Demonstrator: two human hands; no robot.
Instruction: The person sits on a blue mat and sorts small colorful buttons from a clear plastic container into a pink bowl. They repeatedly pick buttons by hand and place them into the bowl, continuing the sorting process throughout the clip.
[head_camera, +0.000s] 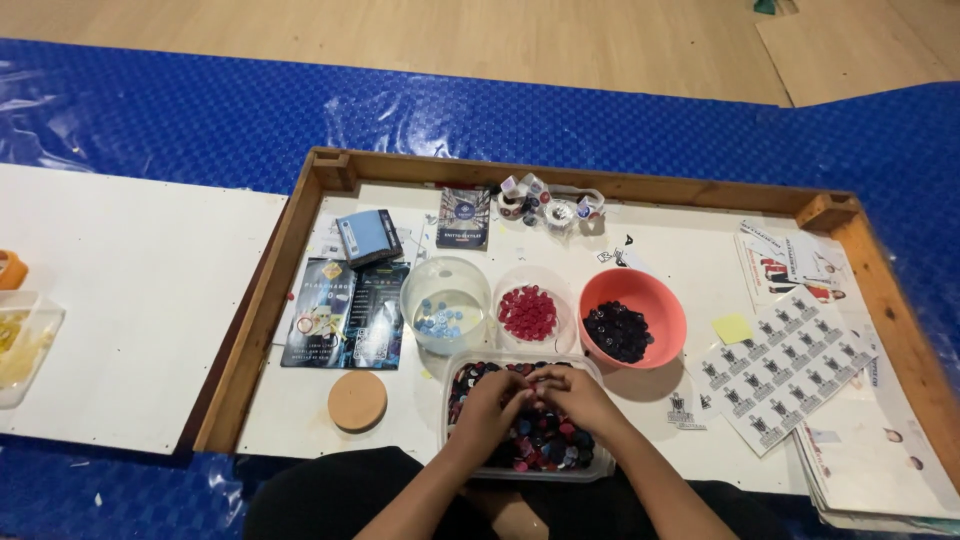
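A clear rectangular tub full of mixed dark, red and blue round discs sits at the near edge of a wooden-framed tray. Both hands are down in it. My left hand and my right hand meet over the discs, fingers curled and touching the pile; whether either pinches a disc is hidden. Just beyond the tub stand three bowls: a clear one with light blue discs, a clear one with red discs and an orange one with dark discs.
A round cork lid lies left of the tub. Dark printed cards, a blue box, sticker rolls, a yellow note and printed sheets lie in the tray. A white board lies on blue sheeting at left.
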